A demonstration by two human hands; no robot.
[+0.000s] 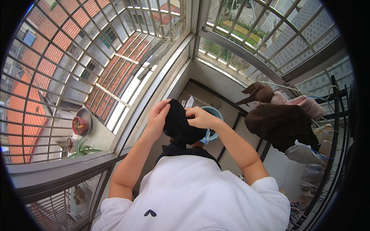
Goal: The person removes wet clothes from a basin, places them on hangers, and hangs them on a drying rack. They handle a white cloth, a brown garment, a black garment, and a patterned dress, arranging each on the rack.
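A piece of black cloth (180, 124), probably a garment, hangs between my two hands in front of my waist. My left hand (159, 117) pinches its upper left edge between thumb and fingers. On the other side, my right hand (199, 117) grips the cloth near its upper right edge, where white tags stick up just beyond. Behind my right wrist a light blue plastic basin (220, 114) stands on the floor, partly hidden by the arm and the cloth; something dark lies in it.
Clothes, among them a dark brown garment (280, 124), hang on a black rack (332, 127) to the right. Barred windows enclose the balcony. Potted plants, one in a red pot (75, 122), stand on the ledge at left beyond the window frame (136, 115).
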